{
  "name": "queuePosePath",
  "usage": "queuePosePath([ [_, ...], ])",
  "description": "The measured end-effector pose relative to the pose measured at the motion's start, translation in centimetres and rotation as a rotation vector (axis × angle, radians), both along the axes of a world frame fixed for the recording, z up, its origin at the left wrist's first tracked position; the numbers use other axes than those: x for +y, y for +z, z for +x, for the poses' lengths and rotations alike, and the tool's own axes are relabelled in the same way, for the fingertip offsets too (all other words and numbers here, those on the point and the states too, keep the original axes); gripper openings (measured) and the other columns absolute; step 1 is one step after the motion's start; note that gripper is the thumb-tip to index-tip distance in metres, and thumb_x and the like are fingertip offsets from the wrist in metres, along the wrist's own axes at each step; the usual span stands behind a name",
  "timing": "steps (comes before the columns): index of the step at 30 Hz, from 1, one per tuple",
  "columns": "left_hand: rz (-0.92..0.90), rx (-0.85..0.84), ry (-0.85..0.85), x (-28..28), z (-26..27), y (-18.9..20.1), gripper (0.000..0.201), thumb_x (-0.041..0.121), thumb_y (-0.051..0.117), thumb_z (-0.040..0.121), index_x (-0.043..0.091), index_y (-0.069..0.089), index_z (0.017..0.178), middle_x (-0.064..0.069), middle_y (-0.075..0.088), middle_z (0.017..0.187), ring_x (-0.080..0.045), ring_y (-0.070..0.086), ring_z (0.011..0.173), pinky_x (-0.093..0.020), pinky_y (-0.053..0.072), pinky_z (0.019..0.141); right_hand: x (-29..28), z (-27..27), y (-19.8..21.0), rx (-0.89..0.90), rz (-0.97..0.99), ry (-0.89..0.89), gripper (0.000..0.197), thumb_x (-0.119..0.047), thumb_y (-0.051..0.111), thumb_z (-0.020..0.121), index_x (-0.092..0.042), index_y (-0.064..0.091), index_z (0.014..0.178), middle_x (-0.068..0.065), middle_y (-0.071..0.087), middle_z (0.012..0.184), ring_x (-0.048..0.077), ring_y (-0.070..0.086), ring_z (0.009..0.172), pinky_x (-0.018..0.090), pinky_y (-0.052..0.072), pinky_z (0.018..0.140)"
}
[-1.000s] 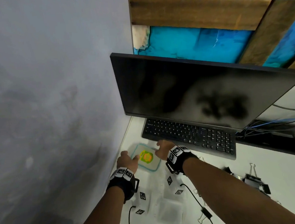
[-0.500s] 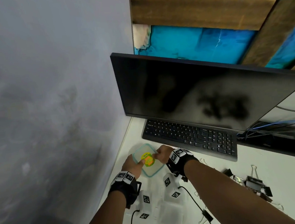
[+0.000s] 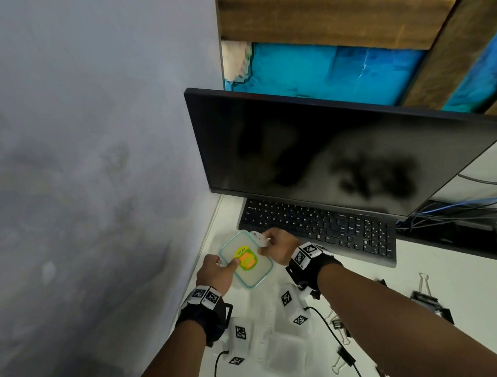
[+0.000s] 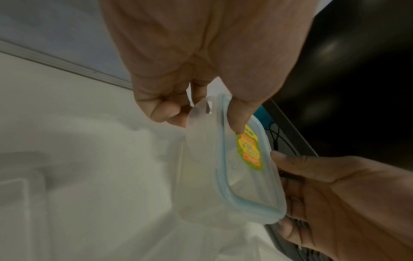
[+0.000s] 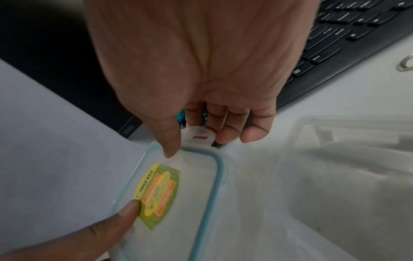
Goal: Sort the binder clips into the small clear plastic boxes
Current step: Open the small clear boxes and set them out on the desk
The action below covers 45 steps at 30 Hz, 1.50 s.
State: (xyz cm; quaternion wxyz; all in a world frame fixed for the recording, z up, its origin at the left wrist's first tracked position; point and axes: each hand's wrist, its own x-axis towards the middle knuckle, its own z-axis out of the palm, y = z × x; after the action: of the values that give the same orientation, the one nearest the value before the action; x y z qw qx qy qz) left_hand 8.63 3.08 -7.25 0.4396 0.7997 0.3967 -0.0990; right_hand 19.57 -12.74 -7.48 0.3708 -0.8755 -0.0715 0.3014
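Note:
A small clear plastic box (image 3: 253, 275) with a blue-rimmed lid and a yellow-orange sticker (image 3: 245, 258) sits near the wall, in front of the keyboard. My left hand (image 3: 228, 265) grips its left edge, thumb (image 5: 125, 211) pressing on the sticker and fingers curled round the side flap (image 4: 198, 123). My right hand (image 3: 264, 244) pinches the lid's far latch tab (image 5: 201, 136) between thumb and fingers. Black binder clips (image 3: 428, 302) lie loose on the desk to the right; smaller clips (image 3: 339, 326) lie nearer my right forearm.
More clear boxes (image 3: 288, 353) with square black-and-white tags stand between my forearms. A black keyboard (image 3: 319, 227) and a dark monitor (image 3: 328, 151) are just behind the box. A grey wall (image 3: 92, 202) bounds the left. Cables (image 3: 482, 201) run behind the monitor at the right.
Both hands moved from the box's sides onto it. The left thumb now presses the lid's sticker, and the right hand has pulled the far latch tab outward.

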Motion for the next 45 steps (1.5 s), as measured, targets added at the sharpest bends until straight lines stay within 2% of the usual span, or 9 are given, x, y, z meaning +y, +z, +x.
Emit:
queuePosePath([
  [5,-0.021,-0.181,0.025,0.4,-0.6,0.9,0.036,0.032,0.063,0.090,0.013,0.046,0.066,-0.005,0.056,0.070,-0.031,0.059,0.079,-0.035,0.044,0.071,-0.7,0.1,0.9,-0.019,0.133,0.025,0.032,0.005,0.053,0.090,-0.004,0.065,0.118,-0.003,0.060,0.079,0.004,0.058,0.065,0.007,0.042,0.057],
  [11,-0.166,-0.268,-0.007,0.6,-2.4,0.2,0.031,0.036,0.062,0.088,0.006,0.058,0.084,-0.007,0.063,0.068,-0.020,0.057,0.062,-0.046,0.053,0.074,-1.9,-1.6,0.8,-0.005,-0.005,0.212,0.042,0.004,0.050,0.089,-0.016,0.058,0.125,-0.003,0.052,0.089,0.020,0.053,0.088,0.026,0.048,0.078],
  [14,-0.378,-0.296,0.018,0.5,-3.1,-0.2,0.012,0.034,0.063,0.089,0.027,0.065,0.098,-0.011,0.067,0.099,-0.025,0.068,0.084,-0.048,0.059,0.075,-2.1,-1.8,1.6,0.124,-0.050,0.347,0.033,0.008,0.046,0.090,-0.018,0.055,0.109,0.001,0.054,0.091,0.020,0.052,0.082,0.023,0.042,0.065],
  [17,-0.498,-0.291,0.025,0.2,-3.3,0.1,0.013,0.023,0.059,0.095,0.028,0.063,0.106,-0.013,0.065,0.110,-0.033,0.067,0.098,-0.044,0.059,0.072,-2.1,-2.0,1.7,0.041,-0.132,0.377,0.034,0.002,0.047,0.090,-0.018,0.062,0.113,0.010,0.064,0.115,0.021,0.058,0.097,0.026,0.047,0.078],
  [23,-0.487,-0.231,0.193,1.3,-3.9,0.4,0.004,0.016,0.058,0.096,0.013,0.060,0.096,-0.015,0.062,0.093,-0.037,0.065,0.089,-0.039,0.055,0.065,-2.0,-2.0,2.4,-0.065,-0.073,0.287,0.052,0.004,0.038,0.088,-0.022,0.065,0.124,0.007,0.062,0.125,0.018,0.060,0.106,0.018,0.046,0.085],
  [29,-0.483,-0.213,0.306,2.5,-6.7,-0.6,0.008,0.013,0.055,0.097,0.015,0.060,0.091,-0.009,0.056,0.072,-0.022,0.058,0.049,-0.028,0.047,0.057,-0.7,-3.0,2.0,-0.107,-0.230,0.495,0.065,0.003,0.040,0.087,-0.036,0.056,0.136,0.006,0.046,0.134,0.026,0.054,0.122,0.024,0.043,0.100],
  [34,-0.468,-0.223,0.365,2.7,-7.9,-1.3,0.015,0.007,0.054,0.096,0.021,0.056,0.093,-0.005,0.055,0.078,-0.024,0.060,0.054,-0.023,0.043,0.048,0.6,-1.5,2.4,-0.106,-0.448,0.450,0.055,-0.006,0.048,0.092,-0.023,0.047,0.144,0.004,0.039,0.151,0.027,0.043,0.136,0.039,0.043,0.107],
  [42,-0.345,-0.125,0.399,1.3,-6.4,-2.0,0.029,-0.001,0.056,0.088,0.016,0.040,0.107,-0.022,0.056,0.092,-0.026,0.061,0.059,-0.026,0.046,0.046,-0.9,-1.2,1.7,-0.249,-0.409,0.403,0.050,-0.009,0.044,0.096,-0.020,0.047,0.145,0.003,0.020,0.160,0.020,0.037,0.141,0.025,0.030,0.115],
  [45,-0.039,0.120,0.130,0.7,-6.0,-1.1,0.051,0.018,0.065,0.087,0.003,0.039,0.128,-0.022,0.060,0.112,-0.034,0.063,0.096,-0.033,0.050,0.075,-1.7,-0.8,2.0,-0.189,-0.402,0.428,0.064,0.003,0.045,0.091,-0.019,0.039,0.151,-0.003,0.017,0.164,0.020,0.025,0.148,0.027,0.024,0.120],
])
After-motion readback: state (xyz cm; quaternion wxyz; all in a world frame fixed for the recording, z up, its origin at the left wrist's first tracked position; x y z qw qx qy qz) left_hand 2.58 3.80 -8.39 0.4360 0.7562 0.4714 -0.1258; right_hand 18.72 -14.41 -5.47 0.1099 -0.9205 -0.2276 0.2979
